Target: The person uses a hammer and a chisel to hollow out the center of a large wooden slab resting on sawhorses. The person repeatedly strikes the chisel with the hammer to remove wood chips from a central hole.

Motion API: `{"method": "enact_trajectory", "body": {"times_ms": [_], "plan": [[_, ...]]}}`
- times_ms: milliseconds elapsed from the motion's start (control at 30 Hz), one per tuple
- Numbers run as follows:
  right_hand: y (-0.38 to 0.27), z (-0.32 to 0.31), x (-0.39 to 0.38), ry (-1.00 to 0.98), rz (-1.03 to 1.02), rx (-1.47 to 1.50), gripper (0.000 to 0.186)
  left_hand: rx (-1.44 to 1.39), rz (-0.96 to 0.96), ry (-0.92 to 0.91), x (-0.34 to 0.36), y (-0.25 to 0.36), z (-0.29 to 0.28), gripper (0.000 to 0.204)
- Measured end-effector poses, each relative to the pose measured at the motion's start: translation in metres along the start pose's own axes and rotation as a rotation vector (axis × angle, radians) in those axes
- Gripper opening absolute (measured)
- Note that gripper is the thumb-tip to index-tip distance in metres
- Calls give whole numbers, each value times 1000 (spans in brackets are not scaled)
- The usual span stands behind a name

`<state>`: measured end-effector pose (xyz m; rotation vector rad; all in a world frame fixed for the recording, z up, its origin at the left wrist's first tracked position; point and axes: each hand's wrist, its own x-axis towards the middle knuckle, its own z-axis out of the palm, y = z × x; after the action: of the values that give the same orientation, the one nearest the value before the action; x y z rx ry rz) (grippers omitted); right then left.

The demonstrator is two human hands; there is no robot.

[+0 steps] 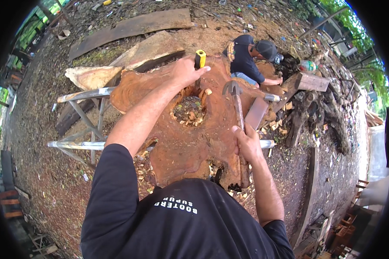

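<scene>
A broad reddish-brown wood slab [177, 151] lies in front of me, with a ragged hole [188, 113] through its middle. At its far edge, my left hand [188, 71] is closed round a tool with a yellow and black handle [200, 59]; its lower part is hidden, so I cannot tell its kind. My right hand [249, 144] grips the long wooden shaft of a hammer [239, 108], whose dark, curved metal head points away from me over the slab. A flat grey-brown rectangular block [256, 113] lies beside the hammer.
Metal trestles [84, 144] hold up the slab. A person in a dark cap [266, 49] crouches at the far right, one hand near the ground. Thick planks [134, 30] lie beyond at the left. Gnarled roots [307, 112], a squared timber [313, 82] and wood chips litter the right.
</scene>
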<state>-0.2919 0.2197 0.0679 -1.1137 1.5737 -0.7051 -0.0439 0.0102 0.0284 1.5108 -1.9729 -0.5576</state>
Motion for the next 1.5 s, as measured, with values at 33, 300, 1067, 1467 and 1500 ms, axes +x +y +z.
{"method": "enact_trajectory", "body": {"times_ms": [33, 300, 1067, 1467, 1500], "plan": [[-4, -1, 0, 5, -10, 11, 29, 0, -1, 0, 0, 0, 1, 51], [-98, -14, -7, 210, -417, -247, 29, -27, 222, 196, -9, -8, 15, 55], [-104, 31, 44, 325, -561, -450, 40, -91, 160, 133, -7, -4, 22, 56], [-144, 18, 21, 320, -727, -407, 37, -62, 144, 164, -12, -15, 21, 59], [-136, 22, 28, 322, -727, -407, 37, -63, 136, 147, -12, -12, 19, 58]]}}
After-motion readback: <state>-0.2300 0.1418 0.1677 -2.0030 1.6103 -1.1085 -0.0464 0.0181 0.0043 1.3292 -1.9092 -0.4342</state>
